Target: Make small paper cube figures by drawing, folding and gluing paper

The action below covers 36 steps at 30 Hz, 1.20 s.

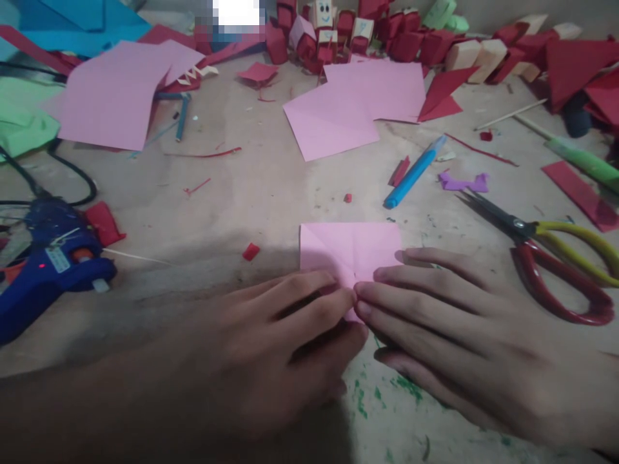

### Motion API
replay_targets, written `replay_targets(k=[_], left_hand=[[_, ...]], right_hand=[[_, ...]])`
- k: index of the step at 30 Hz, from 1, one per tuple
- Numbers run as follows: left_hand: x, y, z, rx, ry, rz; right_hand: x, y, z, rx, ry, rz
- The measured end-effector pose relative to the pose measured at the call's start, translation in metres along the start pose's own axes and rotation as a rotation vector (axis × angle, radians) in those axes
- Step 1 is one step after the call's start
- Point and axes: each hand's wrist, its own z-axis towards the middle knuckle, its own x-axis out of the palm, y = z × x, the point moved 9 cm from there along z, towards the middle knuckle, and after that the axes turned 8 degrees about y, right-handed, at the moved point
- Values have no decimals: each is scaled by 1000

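A creased square of pink paper lies on the table in front of me, fold lines meeting near its middle. My left hand is over its near left part, with bent fingers and the thumb closed at the near edge. From the right, my right hand rests its stretched fingers on the same sheet, the thumb held lower and apart. The fingertips of both hands almost meet at the centre. Much of the paper's near side is hidden under them.
Scissors lie at the right, near a blue pen and a purple paper piece. A blue glue gun with a lit red light sits at the left. Pink sheets and several red folded paper pieces are farther back.
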Motion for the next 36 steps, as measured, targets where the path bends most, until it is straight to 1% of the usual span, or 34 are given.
replay_targets(k=[3, 7, 12, 13, 14, 16, 18, 20, 22, 24, 26, 28, 31, 36], left_hand=[[-1, -5, 1, 86, 63, -10], [-5, -3, 3, 26, -9, 14], [2, -5, 3, 38, 16, 10], [1, -4, 2, 30, 0, 13], [2, -5, 2, 39, 7, 15], [-3, -2, 2, 8, -37, 24], [-3, -2, 2, 4, -46, 38], [1, -4, 2, 10, -33, 39], [4, -4, 0, -5, -51, 22], [6, -3, -2, -23, -80, 4], [9, -3, -4, -26, -80, -4], [10, -2, -4, -30, -67, -6], [6, -2, -2, -26, -58, -4], [2, -2, 2, -5, -17, -4]], right_hand=[[-1, 1, -1, 0, 0, 3], [-1, 2, -2, -5, -3, -8], [-2, 1, -1, 4, -9, -11], [-2, 1, -1, 2, -12, -10], [-2, 1, -1, -1, -14, -9], [-3, 2, -2, -3, -30, -5], [-5, -1, -3, 25, -59, -5], [-5, -6, -4, 70, -82, -10], [-7, -9, -5, 99, -95, 3], [-11, -10, -7, 106, -122, 58], [-17, -12, -9, 117, -147, 128], [-19, -17, -11, 162, -147, 168], [-20, -24, -14, 218, -131, 207], [-16, -22, -11, 132, -110, 259]])
